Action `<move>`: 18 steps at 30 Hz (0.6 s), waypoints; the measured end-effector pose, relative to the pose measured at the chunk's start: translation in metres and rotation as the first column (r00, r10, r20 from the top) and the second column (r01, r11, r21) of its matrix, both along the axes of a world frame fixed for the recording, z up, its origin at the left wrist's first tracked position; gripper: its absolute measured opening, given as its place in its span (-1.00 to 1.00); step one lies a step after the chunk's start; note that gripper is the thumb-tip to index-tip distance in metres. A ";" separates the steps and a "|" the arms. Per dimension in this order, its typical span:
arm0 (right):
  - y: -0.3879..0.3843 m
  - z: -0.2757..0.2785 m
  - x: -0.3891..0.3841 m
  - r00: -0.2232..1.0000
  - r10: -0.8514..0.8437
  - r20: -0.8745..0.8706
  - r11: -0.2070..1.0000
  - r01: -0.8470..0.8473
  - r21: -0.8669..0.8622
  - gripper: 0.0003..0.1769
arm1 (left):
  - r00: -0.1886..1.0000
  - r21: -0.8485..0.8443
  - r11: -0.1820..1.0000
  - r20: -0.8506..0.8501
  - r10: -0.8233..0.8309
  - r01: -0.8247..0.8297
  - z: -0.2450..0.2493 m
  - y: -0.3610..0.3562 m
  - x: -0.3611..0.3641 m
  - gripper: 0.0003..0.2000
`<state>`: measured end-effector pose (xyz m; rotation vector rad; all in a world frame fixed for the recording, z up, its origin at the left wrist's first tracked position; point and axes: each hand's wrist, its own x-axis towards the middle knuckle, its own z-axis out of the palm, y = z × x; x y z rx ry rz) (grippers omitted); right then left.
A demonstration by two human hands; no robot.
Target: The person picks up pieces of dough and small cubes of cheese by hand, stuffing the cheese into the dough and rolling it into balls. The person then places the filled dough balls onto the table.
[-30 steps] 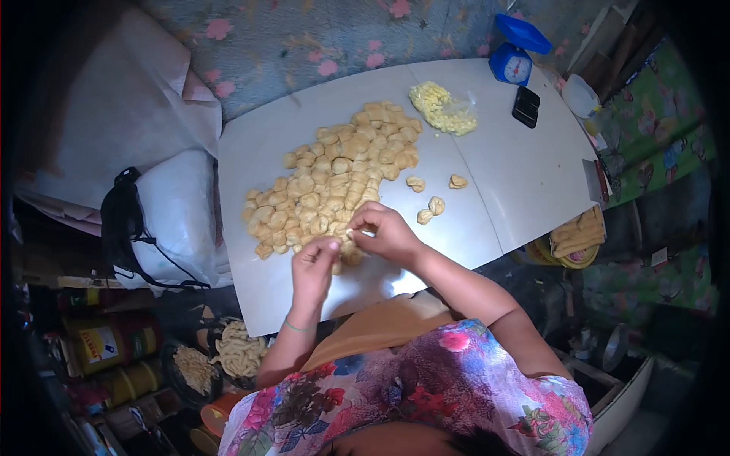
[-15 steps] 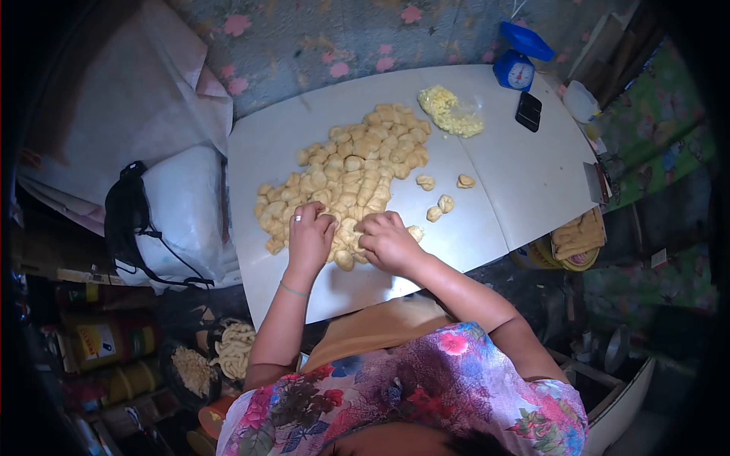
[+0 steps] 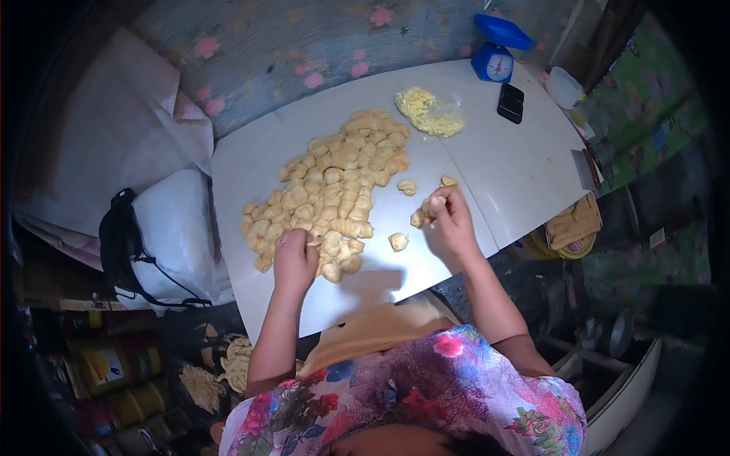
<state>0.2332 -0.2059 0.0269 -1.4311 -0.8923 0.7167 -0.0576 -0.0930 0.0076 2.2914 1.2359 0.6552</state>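
A large cluster of pale dough pieces is spread over the white table. At its near left edge my left hand has its fingers curled against the dough; whatever is between them is hidden. My right hand, to the right of the cluster, pinches a small dough piece, with another dough piece just beside it. Separate dough pieces lie around that hand: one dough piece farther back, one dough lump beyond the fingers, and one dough ball nearer me.
Toward the back lie a plastic bag of small yellow pieces, a blue scale and a black phone-like object. A white sack with a black strap stands left of the table. Knives rest at the right edge.
My right hand has moved right, from the cluster's near edge to the separate dough pieces, and pinches one. My left hand stays at the cluster, its fingers now more curled. The view has shifted slightly.
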 end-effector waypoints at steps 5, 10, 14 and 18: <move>0.000 -0.018 0.055 0.975 -0.187 -0.121 0.966 0.205 0.159 -0.78 | 0.789 -0.250 0.968 0.591 0.169 -0.021 0.026 -0.031 0.007 -0.83; 0.015 -0.057 0.107 0.876 -0.171 0.452 0.973 0.222 -0.062 -0.66 | 0.341 -0.633 0.686 0.773 0.535 0.358 0.021 -0.039 0.016 -0.79; 0.026 -0.069 0.088 0.571 0.110 0.813 0.986 0.039 -0.160 -0.49 | 0.197 -0.653 0.486 0.692 0.694 0.581 0.024 -0.050 0.039 -0.70; 0.030 -0.030 0.040 0.526 0.458 0.717 0.849 -0.497 -0.178 -0.47 | 0.430 -0.736 0.570 0.676 0.598 0.365 0.010 -0.075 0.071 -0.62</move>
